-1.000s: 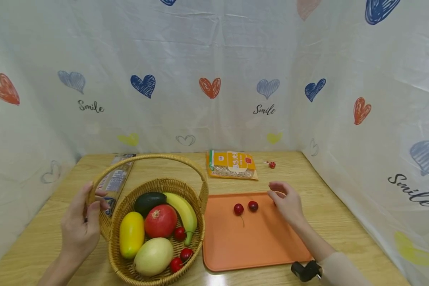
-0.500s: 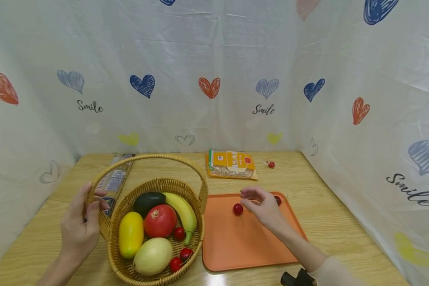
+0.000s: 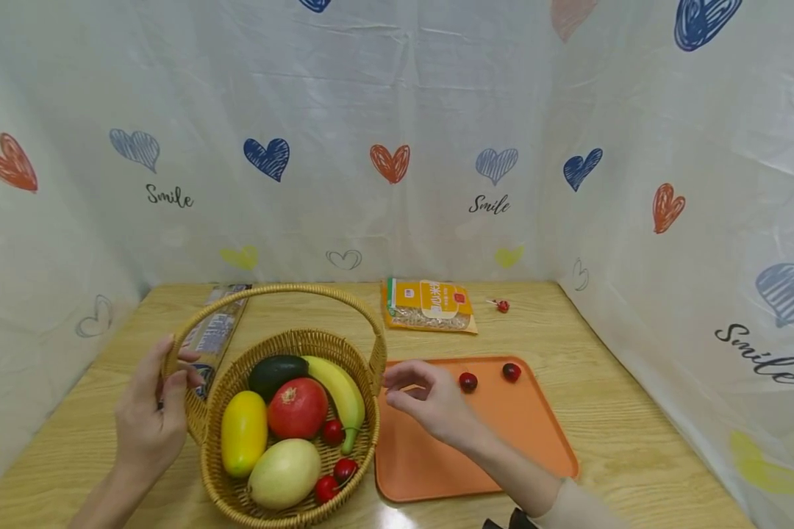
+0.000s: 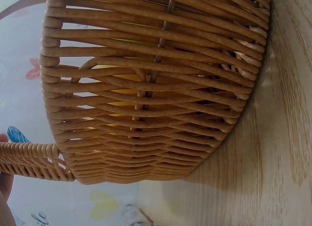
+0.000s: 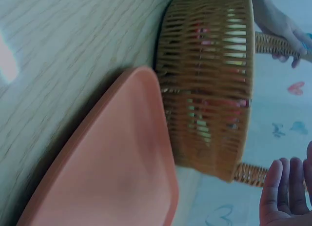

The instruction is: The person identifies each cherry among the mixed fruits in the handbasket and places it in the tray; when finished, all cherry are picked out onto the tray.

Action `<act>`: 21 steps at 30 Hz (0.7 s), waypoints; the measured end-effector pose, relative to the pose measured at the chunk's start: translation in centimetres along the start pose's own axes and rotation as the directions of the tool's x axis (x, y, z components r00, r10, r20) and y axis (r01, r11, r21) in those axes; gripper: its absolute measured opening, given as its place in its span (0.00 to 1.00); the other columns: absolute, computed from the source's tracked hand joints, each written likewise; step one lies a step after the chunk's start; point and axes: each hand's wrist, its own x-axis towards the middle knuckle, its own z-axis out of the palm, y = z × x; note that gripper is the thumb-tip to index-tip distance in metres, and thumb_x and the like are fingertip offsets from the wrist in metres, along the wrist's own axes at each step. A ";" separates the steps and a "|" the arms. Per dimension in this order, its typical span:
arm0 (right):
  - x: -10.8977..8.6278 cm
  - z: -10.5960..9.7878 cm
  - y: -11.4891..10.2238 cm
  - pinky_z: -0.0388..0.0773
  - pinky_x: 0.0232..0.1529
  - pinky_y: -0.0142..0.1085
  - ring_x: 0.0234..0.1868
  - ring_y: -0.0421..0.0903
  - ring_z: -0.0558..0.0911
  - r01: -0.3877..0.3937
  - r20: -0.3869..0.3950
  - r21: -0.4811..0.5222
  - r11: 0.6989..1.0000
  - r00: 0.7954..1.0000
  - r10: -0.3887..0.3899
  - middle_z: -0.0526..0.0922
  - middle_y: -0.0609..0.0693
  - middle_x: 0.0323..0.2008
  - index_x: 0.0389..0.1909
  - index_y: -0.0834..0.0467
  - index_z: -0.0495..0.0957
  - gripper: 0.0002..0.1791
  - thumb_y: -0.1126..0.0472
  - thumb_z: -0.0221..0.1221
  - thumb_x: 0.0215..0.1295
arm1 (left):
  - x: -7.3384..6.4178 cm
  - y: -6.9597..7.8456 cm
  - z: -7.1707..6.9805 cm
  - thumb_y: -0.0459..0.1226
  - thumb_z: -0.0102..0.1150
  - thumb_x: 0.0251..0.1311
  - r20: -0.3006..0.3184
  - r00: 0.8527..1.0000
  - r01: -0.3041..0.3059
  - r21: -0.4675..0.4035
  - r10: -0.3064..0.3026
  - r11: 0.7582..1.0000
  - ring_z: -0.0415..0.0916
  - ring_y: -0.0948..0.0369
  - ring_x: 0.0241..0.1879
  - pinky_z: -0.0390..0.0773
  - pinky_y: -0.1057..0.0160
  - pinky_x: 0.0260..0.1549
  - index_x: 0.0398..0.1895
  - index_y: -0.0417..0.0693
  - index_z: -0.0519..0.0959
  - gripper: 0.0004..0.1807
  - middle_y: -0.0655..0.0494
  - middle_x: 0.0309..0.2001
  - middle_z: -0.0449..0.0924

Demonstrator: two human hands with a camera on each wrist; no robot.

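My left hand (image 3: 151,415) grips the left side of the handle (image 3: 284,289) of a woven wicker basket (image 3: 298,342). Inside the basket lie a dark green oval fruit (image 3: 278,375), a banana (image 3: 340,397), a red pomegranate (image 3: 298,408), a yellow oval fruit (image 3: 244,433), a pale round melon (image 3: 284,474) and red cherries (image 3: 345,469). My right hand (image 3: 440,408) is over the orange tray (image 3: 437,477), its fingertips right by the handle's right base. In the right wrist view its fingers are extended with nothing between them. Two dark cherries (image 3: 467,382) show on the tray.
At the back of the wooden table (image 3: 602,411) lie an orange-and-yellow grain packet (image 3: 430,305) and a red lollipop (image 3: 502,306). A long clear packet (image 3: 215,334) lies behind the basket's left side. A white heart-print curtain (image 3: 397,110) encloses the back and sides.
My right hand has moved left across the tray from its far right corner to beside the basket. It uncovers the right cherry and now covers the left one's spot. My left hand has stayed put.
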 end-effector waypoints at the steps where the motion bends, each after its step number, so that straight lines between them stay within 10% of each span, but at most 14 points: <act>1: 0.1 0.4 0.0 0.80 0.46 0.38 0.47 0.57 0.78 0.004 0.008 0.010 1.000 1.000 -0.004 0.77 0.65 0.46 0.48 0.69 0.75 0.14 0.67 0.60 0.63 | 0.0 0.0 0.0 0.33 0.44 0.71 0.000 1.000 0.000 0.000 0.000 1.000 0.72 0.75 0.33 0.68 0.85 0.31 0.58 0.24 0.63 0.20 0.50 0.40 0.79; 21: 1.7 6.1 -0.1 0.80 0.43 0.33 0.42 0.39 0.79 -0.005 0.132 0.005 1.000 0.991 0.004 0.80 0.60 0.43 0.46 0.64 0.78 0.13 0.66 0.61 0.61 | -0.3 -0.3 -0.2 0.34 0.44 0.71 0.025 0.999 0.021 0.029 -0.021 0.999 0.72 0.75 0.33 0.69 0.84 0.32 0.58 0.24 0.63 0.20 0.51 0.41 0.78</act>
